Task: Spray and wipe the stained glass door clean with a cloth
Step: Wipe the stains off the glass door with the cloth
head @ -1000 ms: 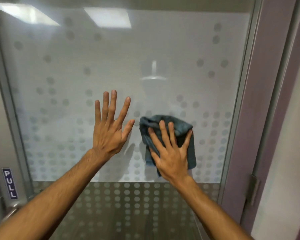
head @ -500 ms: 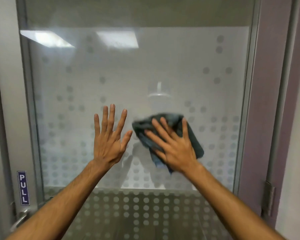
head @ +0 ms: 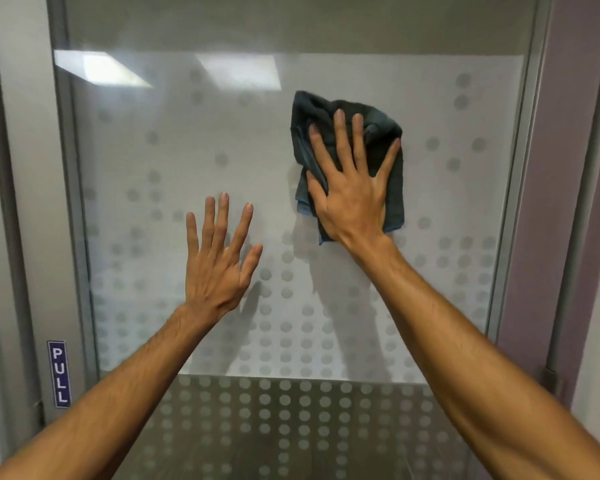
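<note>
The frosted glass door (head: 174,161) with a dotted pattern fills the view. A dark teal cloth (head: 392,188) is pressed flat against the glass in the upper right part of the pane, under my right hand (head: 350,188), whose fingers are spread over it. Lower and to the left, my left hand (head: 219,261) is held up at the glass with fingers apart and nothing in it. No spray bottle is in view.
A grey metal frame (head: 66,237) runs down the left side with a blue PULL sticker (head: 59,374). Another frame edge (head: 513,220) and a mauve wall (head: 551,202) stand on the right. Ceiling lights reflect in the top of the glass.
My right hand has slid the cloth up and to the right across the glass. The left hand has stayed open at about the same spot. The view has shifted upward.
</note>
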Available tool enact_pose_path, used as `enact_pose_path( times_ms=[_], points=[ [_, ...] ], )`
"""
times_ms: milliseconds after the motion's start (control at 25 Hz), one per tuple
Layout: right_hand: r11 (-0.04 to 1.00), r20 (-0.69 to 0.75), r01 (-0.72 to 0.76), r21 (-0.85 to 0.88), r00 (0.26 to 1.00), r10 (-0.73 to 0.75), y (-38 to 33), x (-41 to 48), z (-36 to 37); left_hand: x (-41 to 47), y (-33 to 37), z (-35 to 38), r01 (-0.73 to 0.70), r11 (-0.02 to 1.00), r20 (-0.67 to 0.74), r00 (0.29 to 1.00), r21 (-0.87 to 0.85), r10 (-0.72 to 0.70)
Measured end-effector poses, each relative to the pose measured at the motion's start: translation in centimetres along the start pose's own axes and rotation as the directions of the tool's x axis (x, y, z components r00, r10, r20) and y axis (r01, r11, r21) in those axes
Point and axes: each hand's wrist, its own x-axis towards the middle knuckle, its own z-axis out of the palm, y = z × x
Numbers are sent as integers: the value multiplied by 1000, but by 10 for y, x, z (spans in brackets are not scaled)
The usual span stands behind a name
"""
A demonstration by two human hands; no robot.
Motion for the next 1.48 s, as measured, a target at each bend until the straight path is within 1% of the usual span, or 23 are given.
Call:
enact_pose_path(
  times_ms=[80,200,240,320,360,480,600,680,840,960,1080,1160,1280,1400,1480],
  points=[
    [999,21,38,20,999,-38,-15,-40,5,0,-4,1,3,1000,-8,1000,-4,-3],
    [989,96,119,86,987,-128,-44,-130,18,-1,-15,1,-19,1000,-12,1000,-7,19],
    [980,127,177,97,974,-188,-51,-164,22,-2,-18,1,-40,999,-7,999,-1,40],
    [946,196,318,60,926,-324,-59,-220,30,-4,-26,2,-61,998,3,998,9,61],
    [929,223,368,41,903,-367,-60,-238,31,-5,-30,2,-60,998,10,998,12,60],
    [914,246,405,-2,886,-392,-56,-248,31,-6,-39,3,-63,998,26,998,13,63],
    [910,236,415,-3,884,-402,-56,-220,28,-3,-43,4,-71,997,15,997,-10,71],
    [928,209,373,15,906,-367,-56,-182,23,2,-46,2,-63,997,0,998,-33,63],
    [980,108,198,1,974,-197,-48,-61,13,7,-51,2,-45,998,-13,999,-34,45],
    [994,62,110,-19,992,-109,-42,36,4,14,-52,-2,-47,998,8,999,-39,47],
    [999,43,31,-28,999,-29,-46,79,3,18,-58,-3,-50,997,6,999,-52,50],
    [999,13,-31,-21,999,32,-57,72,6,21,-62,-6,-49,998,12,999,-51,50],
    [997,17,-72,24,997,71,-85,17,13,19,-68,-9,-34,999,27,999,-29,35],
    [995,92,-43,93,995,34,-116,-73,25,12,-77,-12,1,998,39,999,-61,2],
    [993,156,55,104,985,-71,-133,-139,33,8,-87,-14,-9,998,63,998,-56,13]
  ],
)
